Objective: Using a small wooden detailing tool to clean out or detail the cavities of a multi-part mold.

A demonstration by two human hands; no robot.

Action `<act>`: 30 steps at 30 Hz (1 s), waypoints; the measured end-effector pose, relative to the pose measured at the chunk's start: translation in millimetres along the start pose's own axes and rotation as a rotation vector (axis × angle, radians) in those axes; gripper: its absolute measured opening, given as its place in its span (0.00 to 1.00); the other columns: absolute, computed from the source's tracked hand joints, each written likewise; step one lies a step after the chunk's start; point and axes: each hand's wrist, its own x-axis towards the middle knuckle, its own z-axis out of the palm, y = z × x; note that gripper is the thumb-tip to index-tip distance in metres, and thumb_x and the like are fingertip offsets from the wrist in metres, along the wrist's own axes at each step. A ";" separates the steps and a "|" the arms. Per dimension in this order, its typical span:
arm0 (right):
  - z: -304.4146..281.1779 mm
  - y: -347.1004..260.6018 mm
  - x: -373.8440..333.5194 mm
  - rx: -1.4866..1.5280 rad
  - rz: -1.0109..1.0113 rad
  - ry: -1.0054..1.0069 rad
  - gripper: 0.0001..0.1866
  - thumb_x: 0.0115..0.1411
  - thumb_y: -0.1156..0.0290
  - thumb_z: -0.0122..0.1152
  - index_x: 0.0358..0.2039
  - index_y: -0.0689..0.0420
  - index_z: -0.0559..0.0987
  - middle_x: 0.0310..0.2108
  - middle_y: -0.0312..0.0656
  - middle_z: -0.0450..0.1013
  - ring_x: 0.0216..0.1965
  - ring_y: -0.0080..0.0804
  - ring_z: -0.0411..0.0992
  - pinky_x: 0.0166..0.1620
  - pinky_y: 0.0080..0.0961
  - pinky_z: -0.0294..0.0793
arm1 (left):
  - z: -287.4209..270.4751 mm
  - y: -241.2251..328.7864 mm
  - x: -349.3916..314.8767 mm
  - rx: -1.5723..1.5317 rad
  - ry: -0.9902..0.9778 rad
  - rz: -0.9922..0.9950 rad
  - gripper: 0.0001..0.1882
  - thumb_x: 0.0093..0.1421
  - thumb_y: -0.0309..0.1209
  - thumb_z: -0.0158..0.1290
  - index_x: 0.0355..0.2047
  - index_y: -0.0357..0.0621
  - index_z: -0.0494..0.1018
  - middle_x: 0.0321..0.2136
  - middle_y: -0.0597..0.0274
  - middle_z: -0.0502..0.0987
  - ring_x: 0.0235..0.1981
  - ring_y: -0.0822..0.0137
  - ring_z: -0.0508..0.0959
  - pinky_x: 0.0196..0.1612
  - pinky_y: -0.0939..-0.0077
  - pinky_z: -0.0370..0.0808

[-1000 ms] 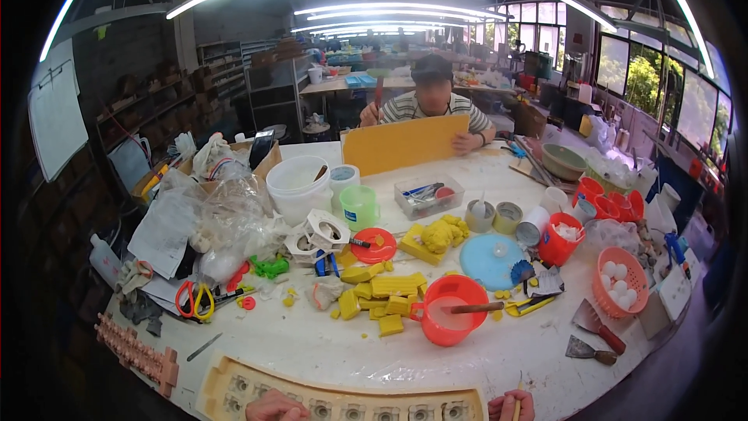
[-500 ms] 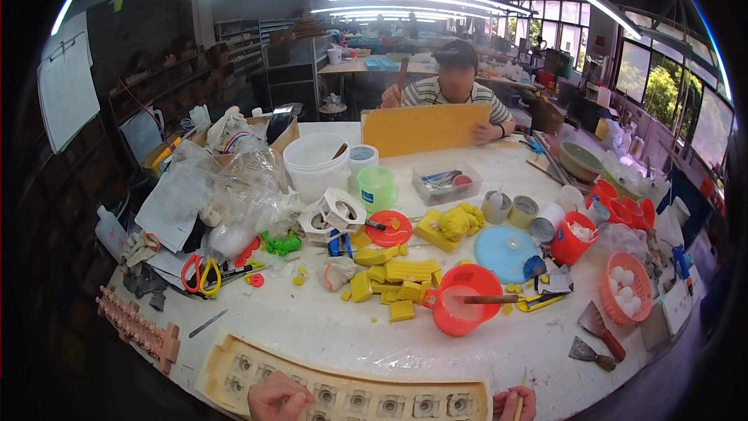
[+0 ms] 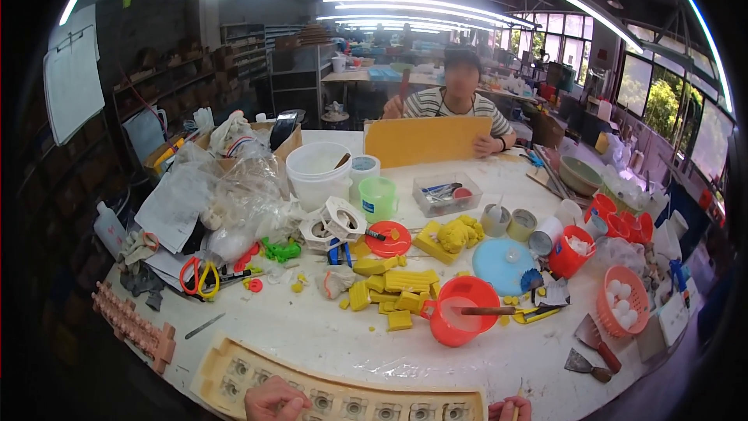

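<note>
two hands at the lower edge. left hand [image 3: 276, 400] rests curled on the long cream mould tray [image 3: 234, 370], which lies along the near table edge. right hand [image 3: 510, 408] pinches a thin stick; whether it touches the tray i cannot tell. one orange cup [image 3: 460, 321] with a stirrer stands beyond, beside one pile of yellow blocks [image 3: 397, 288].

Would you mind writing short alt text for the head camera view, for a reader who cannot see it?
A person's left hand and right hand rest on a long cream mould at the near edge of a cluttered white table. Yellow blocks and a red cup lie mid-table; another person sits opposite holding a yellow board.
</note>
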 end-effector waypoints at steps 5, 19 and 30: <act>0.9 0.7 1.2 0.004 -0.006 -0.006 0.09 0.75 0.66 0.52 0.46 0.59 0.74 0.30 0.39 0.75 0.29 0.23 0.72 0.34 0.21 0.74 | -1.4 -2.6 1.8 0.009 -0.012 0.007 0.11 0.65 0.27 0.57 0.27 0.31 0.78 0.28 0.52 0.81 0.30 0.61 0.77 0.35 0.67 0.73; 2.4 4.5 3.1 0.026 -0.013 -0.021 0.11 0.75 0.65 0.52 0.46 0.60 0.74 0.31 0.39 0.76 0.30 0.24 0.72 0.35 0.21 0.75 | -3.6 -8.2 2.3 0.010 -0.027 0.020 0.11 0.65 0.26 0.57 0.27 0.32 0.79 0.28 0.53 0.81 0.30 0.62 0.77 0.35 0.68 0.73; -1.2 -0.4 0.7 0.011 -0.008 -0.017 0.12 0.74 0.65 0.53 0.47 0.61 0.74 0.31 0.40 0.75 0.30 0.25 0.72 0.35 0.22 0.74 | 0.7 -4.4 -0.3 0.003 -0.020 0.007 0.10 0.65 0.26 0.57 0.28 0.33 0.79 0.28 0.53 0.81 0.30 0.62 0.77 0.36 0.69 0.73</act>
